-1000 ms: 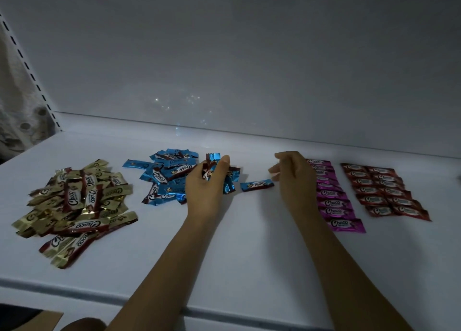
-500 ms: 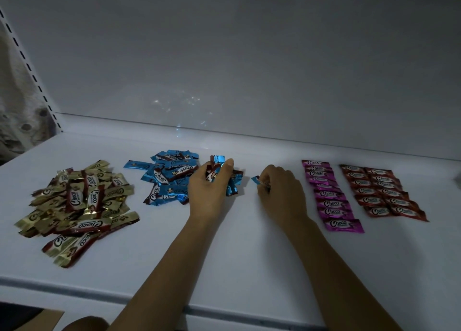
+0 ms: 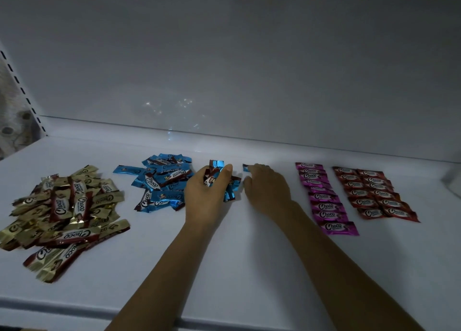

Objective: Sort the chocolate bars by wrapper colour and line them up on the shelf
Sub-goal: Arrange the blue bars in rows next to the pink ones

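The left hand has its fingers and thumb curled tight round a bundle of blue bars, held upright just right of the loose blue heap, which looks like a supply kept close so single bars can be dealt out. The right hand lies palm down with its fingers fairly flat over a single blue bar. Its thumb sits apart on the shelf, so it seems to be pressing the bar into place rather than pinching it. Only the bar's left end shows past the fingertips. That bar sits far back, about level with the top of the pink column, and probably starts a blue column to match. The pink column and the two-wide red block are already lined up to the right. The gold heap at far left is still a jumble. The bare strip between the blue heap and the pink column runs toward the front lip and leaves ample room for a column to grow forward. The tight spots are the pink bars near the right wrist, which a sideways sweep could knock askew, and the back panel close behind the first bar.
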